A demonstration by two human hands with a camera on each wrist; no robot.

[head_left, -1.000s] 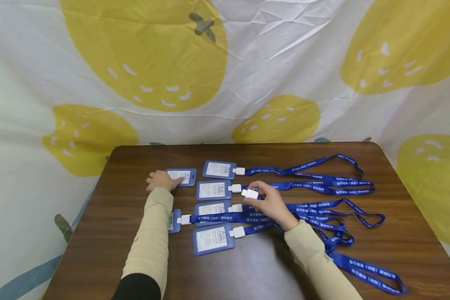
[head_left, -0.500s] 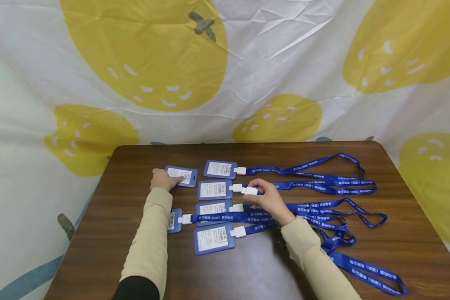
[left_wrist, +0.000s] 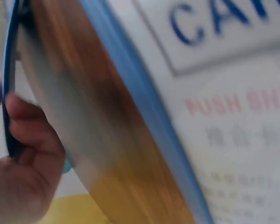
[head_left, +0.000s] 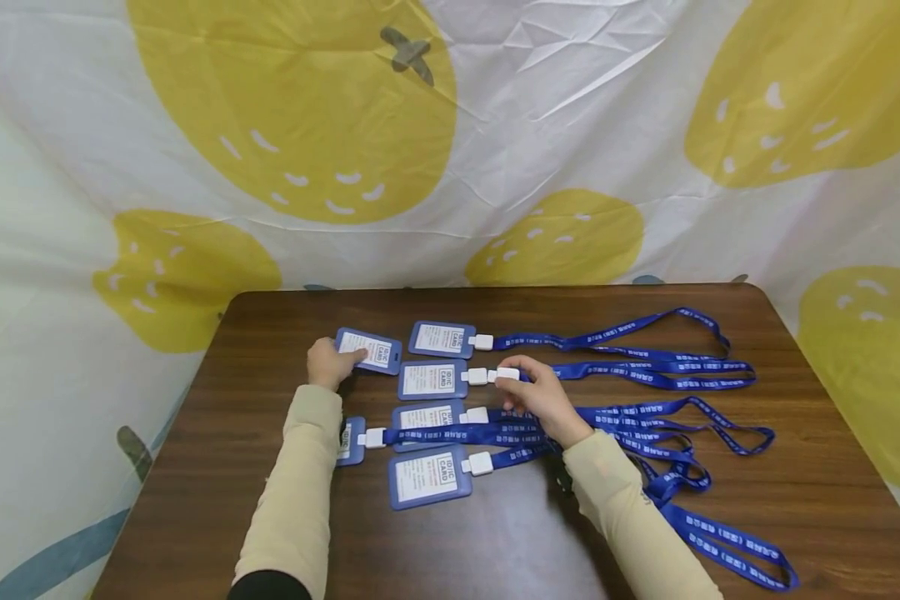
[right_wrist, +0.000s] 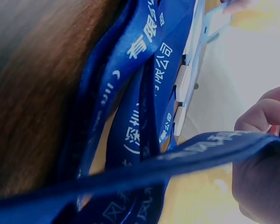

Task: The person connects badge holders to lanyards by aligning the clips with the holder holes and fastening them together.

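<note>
My left hand (head_left: 327, 363) pinches a blue-framed ID card holder (head_left: 369, 349) by its left side, with the slotted end pointing right and no strap on it. In the left wrist view the fingers (left_wrist: 30, 126) grip the holder's edge. Between the fingertips of my right hand (head_left: 546, 398) is the white clip (head_left: 507, 374) of a blue lanyard, its tab pointing left. That lanyard's strap (right_wrist: 200, 151) trails from the hand in the right wrist view. A gap lies between the held holder and the held clip.
Holders with lanyards lie in a column, among them a top one (head_left: 441, 339), a second (head_left: 429, 379) and a bottom one (head_left: 429, 477). Another holder (head_left: 350, 441) lies beside my left forearm. Blue straps (head_left: 720, 533) spread right over the brown table (head_left: 270, 333); a patterned curtain (head_left: 495, 125) hangs behind.
The left hand has taken up the card holder, tilted it and shifted it slightly right. The right hand has raised the clip a little and moved it slightly right.
</note>
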